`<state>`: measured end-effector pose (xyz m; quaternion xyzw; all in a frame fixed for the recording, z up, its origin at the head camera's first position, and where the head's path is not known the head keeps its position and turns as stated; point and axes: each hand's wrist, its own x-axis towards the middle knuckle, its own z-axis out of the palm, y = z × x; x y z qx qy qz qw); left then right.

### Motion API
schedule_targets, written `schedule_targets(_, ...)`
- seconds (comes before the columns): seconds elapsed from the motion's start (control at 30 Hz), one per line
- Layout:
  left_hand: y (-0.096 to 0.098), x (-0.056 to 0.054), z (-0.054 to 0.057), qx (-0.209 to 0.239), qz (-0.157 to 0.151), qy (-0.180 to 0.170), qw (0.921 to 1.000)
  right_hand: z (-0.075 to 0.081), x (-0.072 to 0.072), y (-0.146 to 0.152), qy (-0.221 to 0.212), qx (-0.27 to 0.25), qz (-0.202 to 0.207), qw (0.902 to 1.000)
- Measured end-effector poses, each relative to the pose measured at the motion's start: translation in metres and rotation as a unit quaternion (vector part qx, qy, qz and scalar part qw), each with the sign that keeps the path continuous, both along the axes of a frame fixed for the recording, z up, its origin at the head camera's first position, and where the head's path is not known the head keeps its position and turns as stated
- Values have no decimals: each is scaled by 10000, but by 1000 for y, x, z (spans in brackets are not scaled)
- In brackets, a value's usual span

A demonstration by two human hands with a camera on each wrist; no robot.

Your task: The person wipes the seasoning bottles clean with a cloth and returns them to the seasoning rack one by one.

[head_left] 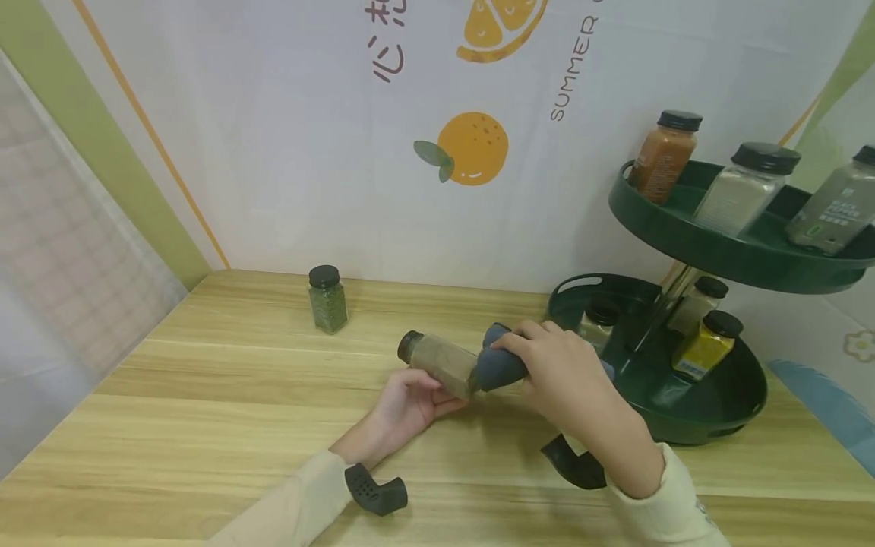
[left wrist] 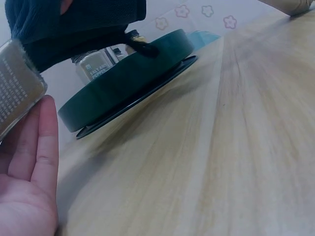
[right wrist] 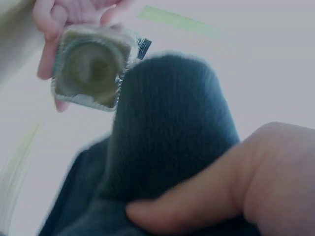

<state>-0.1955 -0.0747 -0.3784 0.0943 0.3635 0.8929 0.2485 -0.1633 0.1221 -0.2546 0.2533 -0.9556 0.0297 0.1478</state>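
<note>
My left hand holds a clear spice jar with a black lid, tipped on its side so the lid points to the far left. Pale brown powder fills it, and small print shows on its side in the left wrist view. With its thumb on top, my right hand grips a dark blue cloth right at the jar's base. The right wrist view shows the square jar base beside the bunched cloth, with fingers of the left hand round the glass.
A jar of green herbs stands at the back left of the wooden table. On the right, a dark green two-tier rack carries several spice jars, including an orange one above and a yellow one below.
</note>
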Motion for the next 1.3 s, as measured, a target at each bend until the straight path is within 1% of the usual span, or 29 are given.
schedule_targets(0.07, -1, 0, 0, 54, -3, -38, 10000, 0, -1, 1, 107, -191, -249, 9995)
schedule_targets(0.13, -1, -1, 0, 81, -31, -67, 9999, -1, -2, 0, 190, -517, -350, 9979)
schedule_targets(0.2, -1, -1, 0, 109, -129, -22, 9999, -4, -3, -3, 245, -864, -262, 9956)
schedule_targets(0.27, 0, -1, -1, 129, -311, 59, 9994, -8, -4, -7, 185, -1027, -90, 9945)
schedule_targets(0.3, 0, -1, -2, 133, -423, 96, 9990, -11, -5, -10, 103, -989, -16, 9950)
schedule_targets(0.37, 1, 0, -2, 91, -634, 211, 9977, -15, -5, -14, -21, -752, 98, 9971)
schedule_targets(0.5, 2, 1, -1, -10, -872, 370, 9955, -21, -5, -18, -164, -317, 153, 9992)
schedule_targets(0.57, 1, 1, -1, 49, -960, 444, 9944, -21, -5, -16, -186, -403, 139, 9989)
schedule_targets(0.7, -1, 2, 0, 381, -1105, 415, 9923, -16, -6, -11, -376, -1007, 226, 9939)
schedule_targets(0.77, -2, 1, 1, 534, -1016, 304, 9929, -13, -6, -9, -429, -1342, 272, 9897)
schedule_targets(0.87, -2, -2, 2, 747, -635, -117, 9951, -9, -6, -7, -346, -1655, 224, 9853)
schedule_targets(0.97, -3, -4, 3, 910, -252, -591, 9938, -6, -6, -7, -196, -1817, 143, 9831)
schedule_targets(1.03, -3, -5, 3, 847, -219, -738, 9934, -6, -6, -7, -180, -1855, 68, 9825)
schedule_targets(1.1, -3, -5, 2, 647, -369, -666, 9950, -5, -6, -7, -194, -1873, 11, 9821)
schedule_targets(1.2, -2, -4, 1, 316, -730, -297, 9964, -6, -7, -7, -217, -1864, -47, 9822)
schedule_targets(1.3, -1, -2, 0, 292, -1075, 31, 9938, -8, -9, -7, -242, -1820, -50, 9830)
